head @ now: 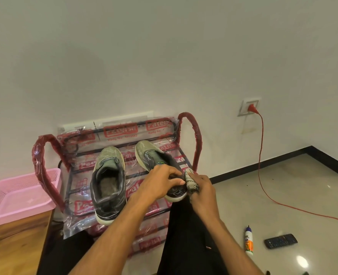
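Right at the bottom edge of the frame, two bare forearms reach up from the lower middle over a pair of black trousers [186, 235]. At the lower left lies the corner of a wooden table [11, 245]. At the lower right, on the glossy tiled floor [295, 195], a glue bottle [249, 243] lies just beside a dark remote control [280, 241].

A little farther up, right of centre, the hands meet. The left hand [161, 180] has its fingers curled over the heel collar of the held shoe [154, 155], gripping its rim. The right hand [202, 192] is closed around a rolled sock [190, 180], white with dark markings. The sock's upper end sticks out above the fist and touches the heel of that shoe, just beside the left fingertips.

The held shoe, olive green with a pale sole, sits on the top tier of a shoe rack [192, 135] with its toe toward the wall. The other shoe [108, 175] of the pair rests to its left on the same tier, apart from it and untouched, its opening facing the camera. The rack is wrapped in clear plastic with red printing, and red-wrapped loops rise at both sides.

At the middle left, a pink plastic basket [15, 199] stands on the table, next to the rack's left loop.

Farthest off, a plain pale wall fills the upper frame. At the middle right a wall socket [249, 107] holds a red plug, and its red cord [260, 155] hangs down and trails off across the floor to the right.
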Demonstrator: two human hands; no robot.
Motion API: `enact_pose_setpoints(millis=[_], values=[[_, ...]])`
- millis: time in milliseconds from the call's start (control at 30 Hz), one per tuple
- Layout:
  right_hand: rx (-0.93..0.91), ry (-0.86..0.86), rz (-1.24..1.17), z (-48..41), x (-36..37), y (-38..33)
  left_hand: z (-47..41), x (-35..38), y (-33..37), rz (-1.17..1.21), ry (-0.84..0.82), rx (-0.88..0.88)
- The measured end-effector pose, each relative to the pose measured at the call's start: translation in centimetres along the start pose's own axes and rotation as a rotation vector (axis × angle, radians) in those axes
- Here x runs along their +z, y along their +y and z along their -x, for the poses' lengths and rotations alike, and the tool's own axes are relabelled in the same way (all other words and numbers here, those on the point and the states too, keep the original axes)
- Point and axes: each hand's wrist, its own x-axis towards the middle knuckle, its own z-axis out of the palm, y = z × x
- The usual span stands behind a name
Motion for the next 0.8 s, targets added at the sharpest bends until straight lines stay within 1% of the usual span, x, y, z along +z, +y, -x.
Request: enact_pose_setpoints(millis=[100, 267, 400, 467, 600, 733, 800], values=[[0.019, 0.03, -0.014, 1.0, -0.1, -0.7, -0.3, 0.2, 0.0, 0.014, 0.039, 0.011], [0.012, 0.008, -0.045, 2.4, -0.4, -1.4, -0.9, 1.0, -0.3, 0.067, 0.101, -0.011], [0.018, 0.033, -0.001, 1.0, -0.1, -1.7, -0.8, 2.0, -0.2, 0.01, 0.176, 0.027], [0.021, 0.056, 0.035, 0.3, 0.5, -1.5, -0.6, 2.4, -0.2, 0.021, 0.163, 0.045], [0.019, 0.073, 0.044, 0.3, 1.2, -1.4, -0.7, 2.6, -0.5, 0.101, 0.151, 0.009], [-0.104, -0.012, 0.175, 2.7, 1.2, -0.9, -0.9, 2.7, -0.8, 0.124, 0.185, -0.003], [-0.143, -0.009, 0.239, 2.2, 1.1, -0.3, -1.0, 2.7, -0.8, 0.135, 0.179, -0.006]])
